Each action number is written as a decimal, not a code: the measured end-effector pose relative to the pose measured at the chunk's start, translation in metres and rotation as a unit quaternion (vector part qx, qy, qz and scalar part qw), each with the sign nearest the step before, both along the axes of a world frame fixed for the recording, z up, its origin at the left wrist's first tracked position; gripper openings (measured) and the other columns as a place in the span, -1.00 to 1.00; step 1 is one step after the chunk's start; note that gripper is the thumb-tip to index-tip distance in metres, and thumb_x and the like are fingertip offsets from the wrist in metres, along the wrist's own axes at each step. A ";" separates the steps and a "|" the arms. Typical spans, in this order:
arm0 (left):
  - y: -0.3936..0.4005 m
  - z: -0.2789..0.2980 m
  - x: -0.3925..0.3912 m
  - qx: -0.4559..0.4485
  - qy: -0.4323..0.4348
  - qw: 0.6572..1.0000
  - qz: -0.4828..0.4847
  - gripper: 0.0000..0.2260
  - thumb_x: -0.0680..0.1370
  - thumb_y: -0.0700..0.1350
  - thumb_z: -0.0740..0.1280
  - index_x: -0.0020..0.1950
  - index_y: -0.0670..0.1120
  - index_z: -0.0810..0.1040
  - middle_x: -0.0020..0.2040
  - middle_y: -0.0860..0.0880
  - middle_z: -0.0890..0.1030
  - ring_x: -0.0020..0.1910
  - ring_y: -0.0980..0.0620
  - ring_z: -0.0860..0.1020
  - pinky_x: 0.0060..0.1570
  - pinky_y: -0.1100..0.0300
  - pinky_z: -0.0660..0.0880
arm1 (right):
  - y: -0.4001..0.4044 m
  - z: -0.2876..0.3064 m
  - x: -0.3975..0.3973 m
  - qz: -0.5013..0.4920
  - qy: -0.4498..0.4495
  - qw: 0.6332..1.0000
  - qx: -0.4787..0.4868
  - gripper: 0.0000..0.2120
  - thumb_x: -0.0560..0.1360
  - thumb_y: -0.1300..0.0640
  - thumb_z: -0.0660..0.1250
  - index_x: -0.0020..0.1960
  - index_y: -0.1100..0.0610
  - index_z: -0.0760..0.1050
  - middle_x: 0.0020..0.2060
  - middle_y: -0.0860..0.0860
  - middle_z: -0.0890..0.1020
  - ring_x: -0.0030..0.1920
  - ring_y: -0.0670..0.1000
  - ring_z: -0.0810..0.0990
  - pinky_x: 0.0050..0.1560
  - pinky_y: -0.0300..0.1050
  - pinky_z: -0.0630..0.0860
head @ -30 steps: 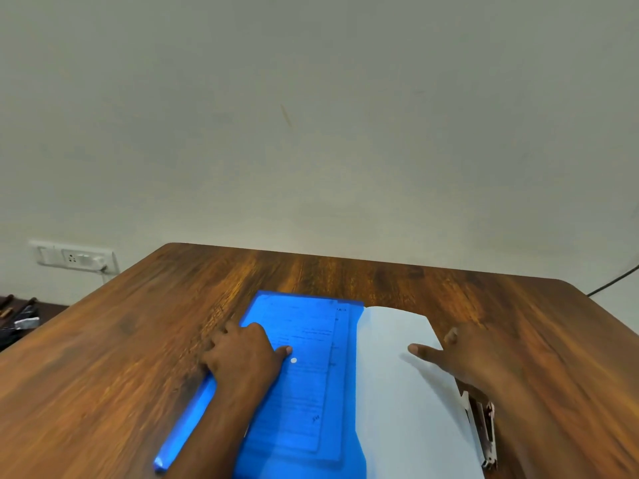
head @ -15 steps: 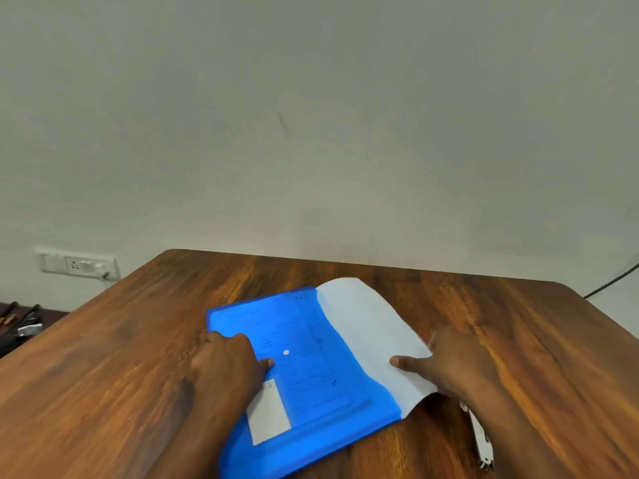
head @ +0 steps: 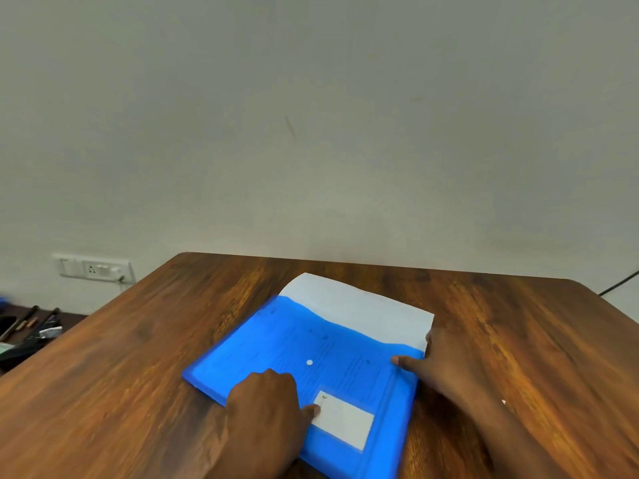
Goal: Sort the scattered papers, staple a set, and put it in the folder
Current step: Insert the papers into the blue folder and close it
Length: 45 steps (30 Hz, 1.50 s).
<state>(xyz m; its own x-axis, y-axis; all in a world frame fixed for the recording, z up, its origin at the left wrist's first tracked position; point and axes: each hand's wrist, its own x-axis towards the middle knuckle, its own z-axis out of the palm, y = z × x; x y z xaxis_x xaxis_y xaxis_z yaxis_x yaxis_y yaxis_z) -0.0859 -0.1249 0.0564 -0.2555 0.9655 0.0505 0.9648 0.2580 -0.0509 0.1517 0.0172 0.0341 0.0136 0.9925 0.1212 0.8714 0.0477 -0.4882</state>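
Blue folder (head: 304, 344) flat on wooden surface (head: 145, 357), white papers (head: 356, 312) protruding from its far edge, left hand (head: 266, 406) pressing its near side, fingers relaxed, right hand (head: 446, 368) at its right edge, fingers extended, grasping nothing.

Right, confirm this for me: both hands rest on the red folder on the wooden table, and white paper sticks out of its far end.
One thing is wrong: the folder is blue, not red, as the head view shows. The left hand and right hand do rest on it on the wooden table, and white paper sticks out of its far end.

Left hand (head: 266, 406) flat, palm down; right hand (head: 446, 368) flat, thumb extended.
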 end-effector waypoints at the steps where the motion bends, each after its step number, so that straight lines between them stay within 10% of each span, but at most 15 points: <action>1: -0.004 0.001 0.007 -0.008 -0.001 1.000 -0.013 -0.45 0.57 0.40 0.22 0.23 -0.03 0.57 0.26 -0.02 0.61 0.30 -0.08 0.55 0.18 0.07 0.47 | 0.000 -0.002 -0.001 0.006 0.009 1.000 -0.003 -0.16 0.33 -0.33 0.57 0.44 0.08 0.41 0.35 0.03 0.57 0.25 0.04 0.58 0.06 -0.14 0.46; 13: 0.005 0.002 0.031 -0.021 -0.017 0.997 -0.077 -0.51 0.58 0.39 0.22 0.18 0.01 0.55 0.18 -0.03 0.56 0.21 -0.09 0.54 -0.04 0.04 0.38 | 0.003 -0.009 -0.005 0.049 0.002 0.998 -0.035 -0.20 0.35 -0.28 0.58 0.44 0.05 0.41 0.41 0.06 0.46 0.31 0.05 0.50 0.15 -0.09 0.45; 20: 0.063 -0.030 -0.013 0.063 -0.159 0.977 -0.128 -0.31 0.41 0.49 0.33 0.41 0.13 0.46 0.32 0.10 0.50 0.31 0.04 0.45 0.26 0.05 0.42 | 0.011 -0.016 -0.004 0.051 0.061 0.996 -0.034 -0.07 0.27 -0.22 0.66 0.51 0.01 0.36 0.47 0.05 0.43 0.40 0.06 0.46 0.31 -0.01 0.45; 32: 0.092 -0.051 -0.058 -0.020 -0.195 0.979 -0.050 0.27 0.09 0.77 0.12 0.68 0.18 -0.05 0.69 -0.19 -0.19 0.65 -0.21 -0.31 0.56 -0.33 -0.31 | 0.020 -0.014 0.012 0.095 0.049 0.992 -0.062 -0.01 0.26 -0.14 0.70 0.56 0.02 0.31 0.49 0.05 0.42 0.43 0.06 0.43 0.38 -0.02 0.41; 45: 0.069 -0.014 -0.057 -0.016 -0.124 0.990 -0.060 -0.07 0.12 0.65 0.35 0.35 0.15 0.49 0.23 0.07 0.53 0.20 0.03 0.50 0.17 0.00 0.51 | 0.027 0.004 0.050 0.184 0.037 0.970 -0.155 0.18 0.17 -0.06 0.75 0.64 -0.07 0.19 0.49 -0.02 0.42 0.43 0.04 0.44 0.44 0.00 0.45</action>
